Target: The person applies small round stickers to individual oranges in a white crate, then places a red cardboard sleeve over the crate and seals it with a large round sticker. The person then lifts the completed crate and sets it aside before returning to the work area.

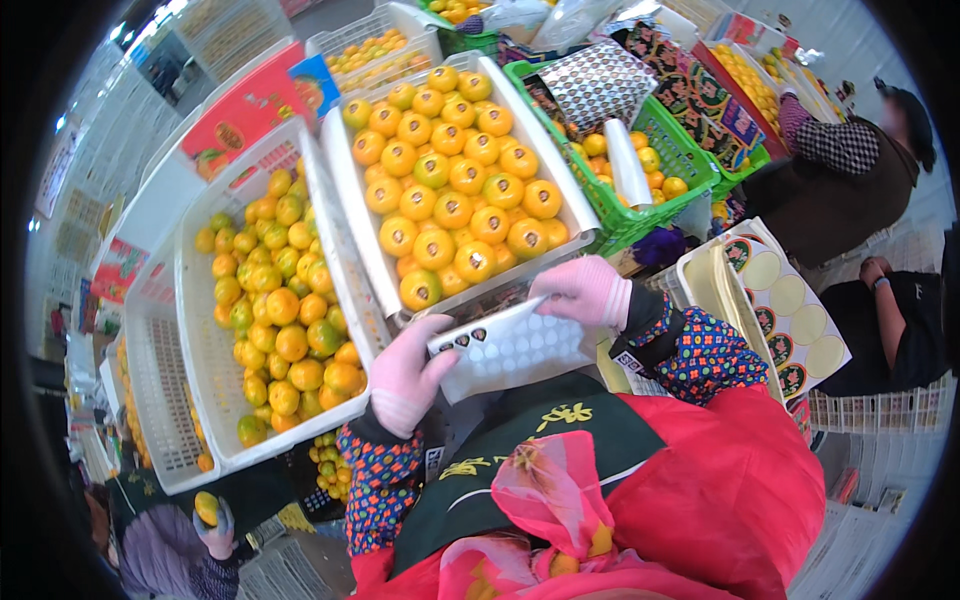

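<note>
I hold a white sticker sheet (510,355) with rows of round spots and a few dark stickers at its top left. My left hand (405,375), in a pink glove, is closed on its left end. My right hand (590,295), also pink-gloved, pinches its top edge near the right end. Just beyond the sheet, a white crate (575,200) holds mandarins (452,208) in rows, each visible top one bearing a small label. To my left, a white crate (195,365) holds loose yellow-green mandarins (290,340).
Green baskets (625,230) with fruit and printed bags stand at back right. Larger sticker sheets (800,320) lie at right. A co-worker (840,200) works at upper right; another person's bare arm (885,310) is below. At lower left, another person's gloved hand (215,535) holds a fruit (207,508).
</note>
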Motion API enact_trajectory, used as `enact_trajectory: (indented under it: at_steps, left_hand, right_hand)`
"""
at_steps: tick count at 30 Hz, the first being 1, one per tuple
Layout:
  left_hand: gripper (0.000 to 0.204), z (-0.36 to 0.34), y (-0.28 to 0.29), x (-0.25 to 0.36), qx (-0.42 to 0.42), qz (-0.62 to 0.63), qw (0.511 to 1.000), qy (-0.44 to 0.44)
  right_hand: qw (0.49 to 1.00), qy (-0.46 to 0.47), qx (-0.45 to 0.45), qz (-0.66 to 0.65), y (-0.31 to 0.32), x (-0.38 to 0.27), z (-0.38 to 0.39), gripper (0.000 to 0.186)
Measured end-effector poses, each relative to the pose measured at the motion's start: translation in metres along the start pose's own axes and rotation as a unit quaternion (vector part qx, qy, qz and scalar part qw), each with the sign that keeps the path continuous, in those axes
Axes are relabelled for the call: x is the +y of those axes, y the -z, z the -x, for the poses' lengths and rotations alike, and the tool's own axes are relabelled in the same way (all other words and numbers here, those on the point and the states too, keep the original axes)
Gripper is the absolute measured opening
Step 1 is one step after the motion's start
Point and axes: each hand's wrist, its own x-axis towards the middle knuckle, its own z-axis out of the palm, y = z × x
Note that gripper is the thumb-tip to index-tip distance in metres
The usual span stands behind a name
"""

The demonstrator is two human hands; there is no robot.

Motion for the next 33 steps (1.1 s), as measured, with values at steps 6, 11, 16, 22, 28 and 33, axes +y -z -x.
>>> enact_trajectory:
  at_steps: [6,11,16,22,28,33]
  left_hand:
    - [0.091,0.016,-0.018,-0.030,0.012,0.294,0.947,0.130]
    - [0.090,0.021,-0.052,-0.071,0.118,0.281,0.902,0.307]
    - [0.074,0.005,-0.076,-0.084,0.228,0.326,0.846,0.354]
    - [0.050,-0.014,-0.082,-0.109,0.313,0.386,0.819,0.287]
    - [0.048,-0.021,-0.092,-0.145,0.288,0.485,0.811,0.153]
    - [0.060,-0.033,-0.091,-0.142,0.328,0.421,0.824,0.192]
  right_hand:
    - [0.946,-0.005,0.307,0.099,0.083,0.119,-0.012,0.020]
    - [0.885,-0.270,0.374,0.066,0.159,0.219,-0.039,0.029]
    - [0.865,-0.335,0.349,0.134,0.190,0.278,-0.078,0.034]
    - [0.895,-0.251,0.289,0.231,0.186,0.277,-0.102,0.048]
    - [0.972,-0.060,0.108,-0.198,0.143,0.223,-0.065,0.039]
    - [0.983,-0.058,-0.025,-0.170,0.115,0.197,-0.041,0.034]
